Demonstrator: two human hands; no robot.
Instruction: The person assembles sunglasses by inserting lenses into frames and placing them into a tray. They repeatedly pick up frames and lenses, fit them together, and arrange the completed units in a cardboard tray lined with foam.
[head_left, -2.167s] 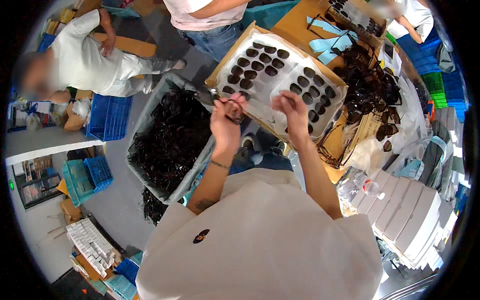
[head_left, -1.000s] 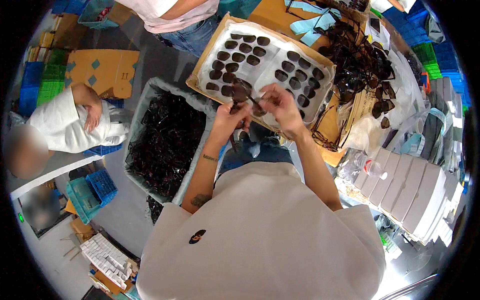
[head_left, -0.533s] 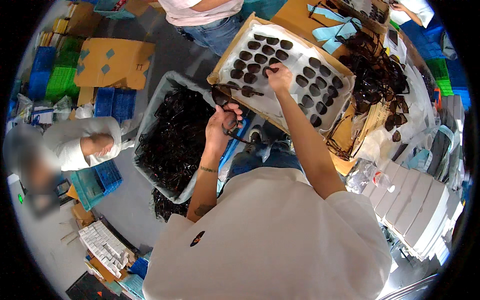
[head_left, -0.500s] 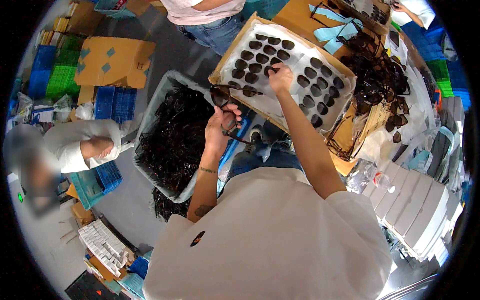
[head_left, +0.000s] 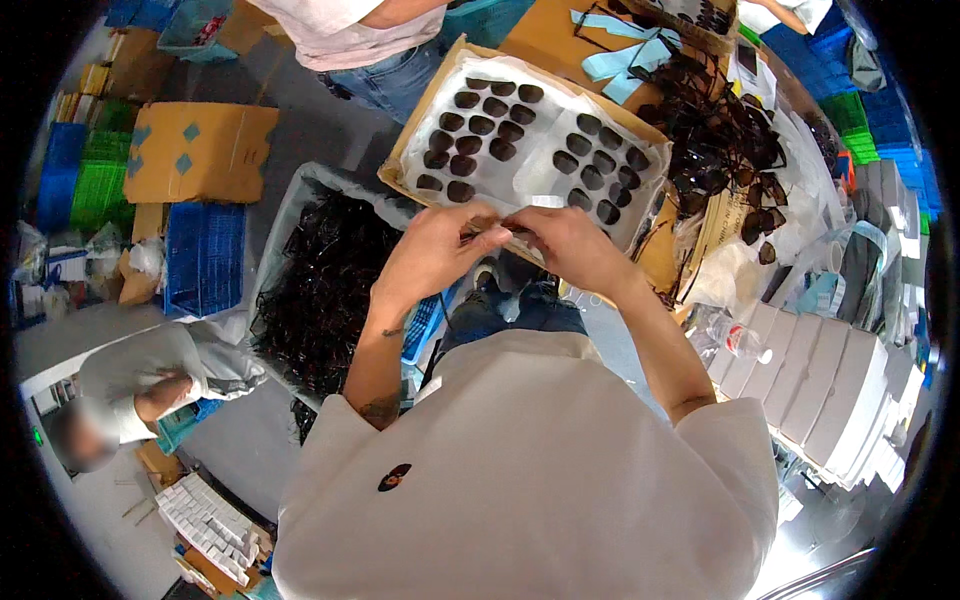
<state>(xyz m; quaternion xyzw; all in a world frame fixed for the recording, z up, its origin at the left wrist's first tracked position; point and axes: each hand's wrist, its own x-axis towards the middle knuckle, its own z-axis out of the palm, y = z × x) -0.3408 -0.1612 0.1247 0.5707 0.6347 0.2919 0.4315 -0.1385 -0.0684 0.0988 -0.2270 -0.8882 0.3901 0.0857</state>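
Observation:
My two hands meet in front of my body, just over the near edge of a shallow cardboard box [head_left: 398,182]. My left hand [head_left: 425,255] is closed on a dark pair of sunglasses [head_left: 472,235], mostly hidden by the fingers. Against it, my right hand [head_left: 582,248] is pinched at the fingertips on a dark lens that I can barely make out. White paper lines the box. On it lie several loose dark lenses [head_left: 481,126] in rows at the left and another group [head_left: 592,177] at the right.
A lined bin [head_left: 325,270] full of dark eyewear frames stands at left. Right of the box lies a heap of sunglasses [head_left: 715,150]. Further right are a plastic bottle [head_left: 745,342] and stacked white boxes [head_left: 815,380]. Other people stand beyond the box and at far left.
My right hand has come back from the lens rows to meet my left hand. The sunglasses, earlier showing in my left hand, are now mostly covered by fingers. The whole view has shifted slightly.

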